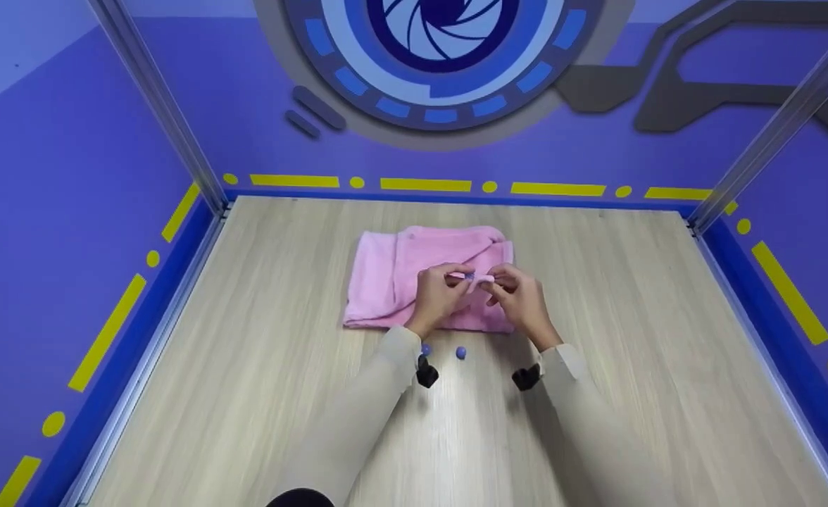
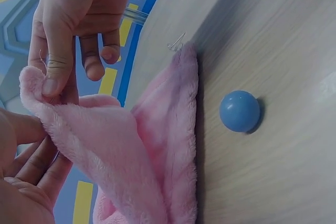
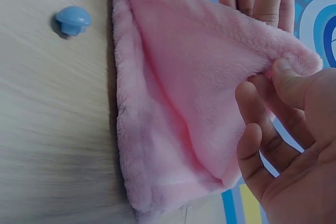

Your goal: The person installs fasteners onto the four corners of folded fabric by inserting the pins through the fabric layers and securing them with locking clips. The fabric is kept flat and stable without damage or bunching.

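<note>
Pink cloth (image 1: pixel 431 253) is lying folded near the middle of the head view, with part of its edge rising between two hands. The right hand (image 1: pixel 527 299) is pinching a corner of that edge, only the fabric's thickness parting its thumb from its fingers, while its outer fingers are curling clear. The left hand (image 1: pixel 436 303) is pinching the raised edge just beside it; the cloth is hiding some of its fingertips in the wrist views. Just below the cloth, in the lower middle of the head view, one blue knob (image 1: pixel 461 353) is resting on the pale wooden table (image 1: pixel 280 296), showing a domed cap and narrower stem in the right wrist view. Another blue knob (image 1: pixel 426 349) is sitting to its left, beside the light left sleeve (image 1: pixel 358 401). At the upper middle of the left wrist view, a thin metal pin (image 2: pixel 180 39) is lying near a cloth corner. Blue walls (image 1: pixel 196 105) are standing behind.
</note>
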The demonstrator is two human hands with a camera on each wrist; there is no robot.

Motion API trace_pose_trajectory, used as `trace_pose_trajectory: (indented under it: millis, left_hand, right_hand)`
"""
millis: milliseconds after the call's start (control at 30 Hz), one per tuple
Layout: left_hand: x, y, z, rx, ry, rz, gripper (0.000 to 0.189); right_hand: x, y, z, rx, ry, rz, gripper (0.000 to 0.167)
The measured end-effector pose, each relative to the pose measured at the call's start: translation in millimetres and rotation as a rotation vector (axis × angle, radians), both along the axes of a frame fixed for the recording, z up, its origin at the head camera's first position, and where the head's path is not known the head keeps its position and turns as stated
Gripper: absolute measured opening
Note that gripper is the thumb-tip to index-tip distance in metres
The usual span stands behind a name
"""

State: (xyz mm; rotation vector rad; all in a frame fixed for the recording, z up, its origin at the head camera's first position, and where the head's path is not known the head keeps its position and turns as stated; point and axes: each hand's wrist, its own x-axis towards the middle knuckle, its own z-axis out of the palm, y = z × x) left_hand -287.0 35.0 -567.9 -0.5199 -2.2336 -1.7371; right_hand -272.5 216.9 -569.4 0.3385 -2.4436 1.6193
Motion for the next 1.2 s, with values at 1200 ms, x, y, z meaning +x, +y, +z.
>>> trace_pose_trajectory:
  millis: [1200]
  left_hand:
    - [2.0,-3.3,1.5,-0.051,0.107,0.058,0.011]
  right_hand:
    - [1.1,-5.3,5.5,-0.010,0.001,0.003,0.025]
